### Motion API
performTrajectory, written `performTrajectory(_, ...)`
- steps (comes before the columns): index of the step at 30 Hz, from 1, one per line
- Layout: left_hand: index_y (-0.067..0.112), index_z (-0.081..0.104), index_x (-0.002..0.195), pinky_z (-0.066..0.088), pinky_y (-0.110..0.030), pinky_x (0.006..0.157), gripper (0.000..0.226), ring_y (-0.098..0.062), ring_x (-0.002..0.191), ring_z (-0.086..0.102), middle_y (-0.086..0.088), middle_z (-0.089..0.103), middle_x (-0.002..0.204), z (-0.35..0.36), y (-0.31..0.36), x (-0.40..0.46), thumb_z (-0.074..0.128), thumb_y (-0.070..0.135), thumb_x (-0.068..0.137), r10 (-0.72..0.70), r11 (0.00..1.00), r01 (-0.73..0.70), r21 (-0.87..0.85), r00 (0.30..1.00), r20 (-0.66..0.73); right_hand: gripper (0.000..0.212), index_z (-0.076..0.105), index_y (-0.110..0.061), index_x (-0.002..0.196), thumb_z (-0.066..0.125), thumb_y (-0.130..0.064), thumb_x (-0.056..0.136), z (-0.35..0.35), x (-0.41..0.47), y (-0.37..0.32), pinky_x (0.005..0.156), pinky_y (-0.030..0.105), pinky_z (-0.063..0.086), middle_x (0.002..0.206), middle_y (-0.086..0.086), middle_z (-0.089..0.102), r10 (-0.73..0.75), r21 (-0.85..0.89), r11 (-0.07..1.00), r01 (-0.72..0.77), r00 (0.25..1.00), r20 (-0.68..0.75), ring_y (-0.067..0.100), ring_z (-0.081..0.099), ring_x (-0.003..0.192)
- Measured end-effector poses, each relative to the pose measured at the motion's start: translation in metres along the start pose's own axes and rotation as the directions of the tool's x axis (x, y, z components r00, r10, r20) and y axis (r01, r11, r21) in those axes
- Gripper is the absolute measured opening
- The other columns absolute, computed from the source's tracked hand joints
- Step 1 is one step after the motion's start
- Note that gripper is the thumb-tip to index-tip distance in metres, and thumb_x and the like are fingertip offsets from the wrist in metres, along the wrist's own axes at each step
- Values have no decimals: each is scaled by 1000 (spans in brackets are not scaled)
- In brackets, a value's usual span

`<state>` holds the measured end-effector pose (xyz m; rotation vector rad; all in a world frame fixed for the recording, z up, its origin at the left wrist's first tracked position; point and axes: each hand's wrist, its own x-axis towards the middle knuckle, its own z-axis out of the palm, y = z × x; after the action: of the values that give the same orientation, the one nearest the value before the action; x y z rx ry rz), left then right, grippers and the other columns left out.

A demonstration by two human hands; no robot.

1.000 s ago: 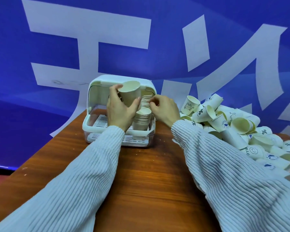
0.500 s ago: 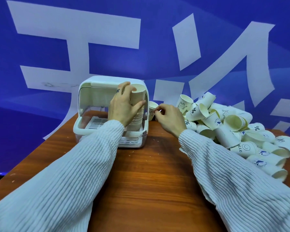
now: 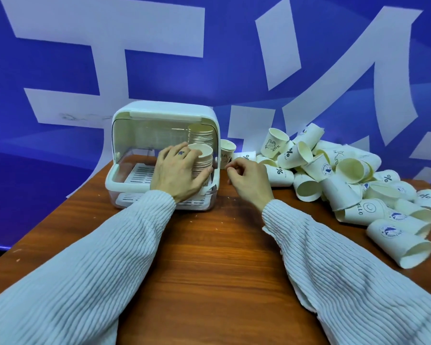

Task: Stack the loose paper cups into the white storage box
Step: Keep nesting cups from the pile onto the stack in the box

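Note:
The white storage box (image 3: 125, 181) stands open at the table's far left, its lid raised. Inside at the right are two stacks of nested paper cups: a tall rear stack (image 3: 201, 136) and a shorter front stack (image 3: 203, 158). My left hand (image 3: 178, 171) reaches into the box and wraps around the front stack. My right hand (image 3: 249, 179) rests on the table just right of the box, fingers curled, nothing visible in it. A single cup (image 3: 226, 151) stands just beyond it beside the box. A big heap of loose paper cups (image 3: 334, 170) lies to the right.
The wooden table (image 3: 222, 245) has bare surface in front of the box, between my sleeves. A blue wall with large white shapes rises right behind the box and heap. Some cups (image 3: 399, 241) lie near the table's right edge.
My left hand has pushed the cup it held down onto the front stack in the box. My right hand has drawn back out of the box to the table on its right.

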<state>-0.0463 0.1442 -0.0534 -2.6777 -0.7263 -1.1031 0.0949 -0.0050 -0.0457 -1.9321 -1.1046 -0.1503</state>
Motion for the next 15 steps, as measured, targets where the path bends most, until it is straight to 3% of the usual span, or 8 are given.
performTrajectory(8, 20, 56, 133, 20, -51, 122, 63, -21, 151, 31, -6, 53, 150, -20, 2, 5, 42, 68, 94, -9, 1000, 2, 29, 971, 238, 15, 72, -32, 91, 57, -30, 91, -23, -30, -4, 86, 45, 58, 65, -16, 70, 27, 10, 1000, -27, 999, 35, 8, 69, 73)
performTrajectory(15, 7, 61, 124, 39, -49, 114, 60, -28, 148, 36, -17, 57, 143, -20, 9, -4, 53, 58, 94, -21, 997, 38, -74, 976, 215, 16, 74, -29, 89, 60, -23, 91, -67, -42, 4, 79, 41, 59, 65, -8, 71, 18, -46, 999, -19, 999, -28, 10, 70, 71)
